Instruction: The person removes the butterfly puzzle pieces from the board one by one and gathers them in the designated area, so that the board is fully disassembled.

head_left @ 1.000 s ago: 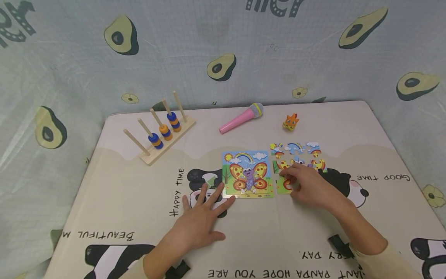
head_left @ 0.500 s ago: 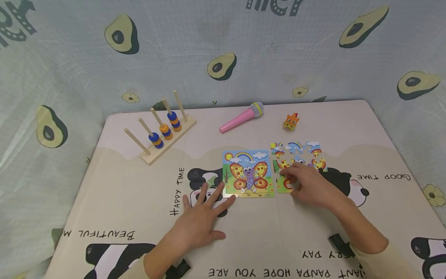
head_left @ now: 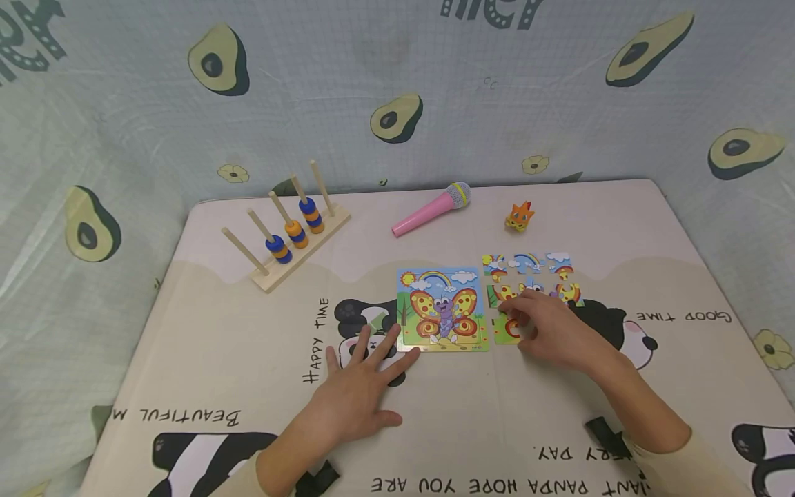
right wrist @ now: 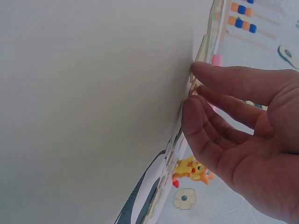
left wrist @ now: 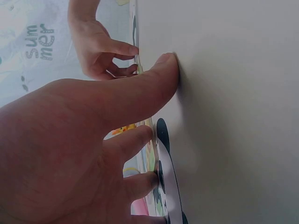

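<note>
A square butterfly puzzle board [head_left: 442,304] lies flat in mid-table in the head view. My left hand [head_left: 357,400] rests on the tablecloth with fingers spread, two fingertips right at the board's left and lower edges. Right of the board, several loose puzzle pieces [head_left: 526,264] lie in rows, parts of the same picture. Over the lower rows is my right hand [head_left: 553,331], palm down, fingers and thumb loosely bent with their tips at the pieces. A green and red piece [head_left: 504,333] shows between thumb and fingers; pieces beneath the palm are hidden. The right wrist view shows a gap between the right thumb [right wrist: 224,77] and fingers.
A wooden peg stand [head_left: 304,248] with blue and orange rings stands at the back left. At the back lie a pink toy microphone [head_left: 428,210] and a small orange and yellow toy figure [head_left: 518,217]. A fabric sheet [head_left: 310,117] with avocado prints hangs behind the table.
</note>
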Demonstrator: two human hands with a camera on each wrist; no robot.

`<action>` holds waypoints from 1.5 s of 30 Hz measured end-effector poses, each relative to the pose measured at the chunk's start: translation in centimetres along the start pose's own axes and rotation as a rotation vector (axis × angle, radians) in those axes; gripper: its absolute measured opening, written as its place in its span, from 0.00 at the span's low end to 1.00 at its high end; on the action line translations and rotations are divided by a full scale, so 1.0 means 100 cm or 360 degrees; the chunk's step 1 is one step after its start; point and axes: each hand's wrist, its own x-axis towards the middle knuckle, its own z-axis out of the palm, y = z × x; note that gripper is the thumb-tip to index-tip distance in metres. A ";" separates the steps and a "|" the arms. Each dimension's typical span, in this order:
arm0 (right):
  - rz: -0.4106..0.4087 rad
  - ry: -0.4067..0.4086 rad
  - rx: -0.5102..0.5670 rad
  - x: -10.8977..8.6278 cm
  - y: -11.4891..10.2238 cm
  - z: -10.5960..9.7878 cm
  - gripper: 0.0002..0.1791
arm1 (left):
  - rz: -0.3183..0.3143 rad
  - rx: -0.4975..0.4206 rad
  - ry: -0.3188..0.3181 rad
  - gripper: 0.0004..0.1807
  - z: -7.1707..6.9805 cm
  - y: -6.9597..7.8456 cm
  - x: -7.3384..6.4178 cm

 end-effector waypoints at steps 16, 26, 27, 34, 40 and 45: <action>-0.0030 0.0052 0.0005 0.004 -0.012 -0.001 0.24 | 0.0016 -0.0008 -0.0002 0.54 -0.001 -0.001 -0.001; -0.0168 0.0056 0.0110 0.016 -0.026 0.008 0.22 | 0.0008 0.0013 -0.0002 0.54 -0.002 0.001 -0.001; -0.0182 0.0054 0.0114 0.018 -0.028 0.009 0.22 | 0.0007 0.0019 -0.0002 0.54 -0.002 0.001 -0.001; -0.0220 0.0005 0.0118 0.030 -0.042 0.017 0.24 | -0.0003 0.0032 -0.0002 0.54 -0.003 0.001 -0.002; -0.0246 -0.0064 0.0148 0.042 -0.053 0.023 0.24 | 0.0006 0.0041 0.0011 0.53 -0.002 0.000 -0.001; -0.0212 -0.0122 0.0121 0.048 -0.059 0.027 0.23 | 0.0012 0.0044 0.0006 0.53 -0.002 0.000 -0.001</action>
